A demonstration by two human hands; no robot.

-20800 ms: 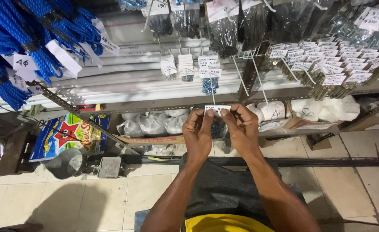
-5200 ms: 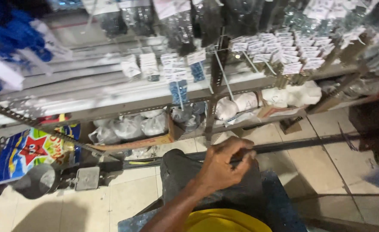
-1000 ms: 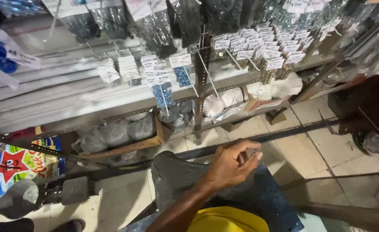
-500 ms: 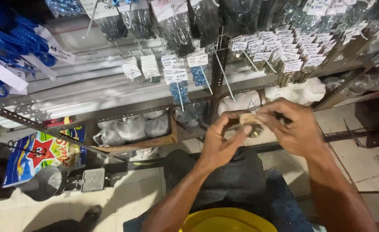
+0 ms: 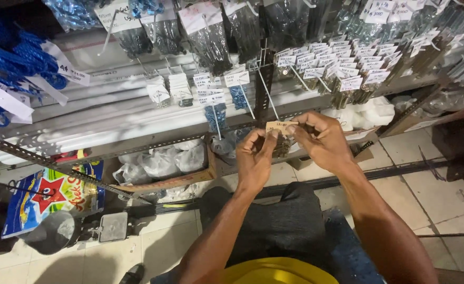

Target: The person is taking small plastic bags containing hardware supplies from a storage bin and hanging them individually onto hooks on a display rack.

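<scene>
Both my hands are raised in front of a display rack. My left hand (image 5: pixel 254 158) and my right hand (image 5: pixel 320 140) pinch a small clear bag with a tan paper tag (image 5: pixel 280 126) between their fingertips. The bag holds small dark metal parts and hangs just below the tag. It sits close to two bare metal pegs (image 5: pixel 267 94) that stick out from the rack. Other tagged bags (image 5: pixel 214 102) hang on the pegs to the left.
Rows of tagged packets (image 5: pixel 342 63) fill the rack at upper right. Blue rope coils (image 5: pixel 16 63) hang at left above white pipes (image 5: pixel 111 115). Bagged goods in a wooden box (image 5: pixel 163 163), a grey pot (image 5: pixel 50 234) and a long dark bar (image 5: pixel 400 168) lie on the tiled floor.
A second ago only my left hand showed, low over my lap. Both hands have since come up together with the tagged bag, close to the pegs.
</scene>
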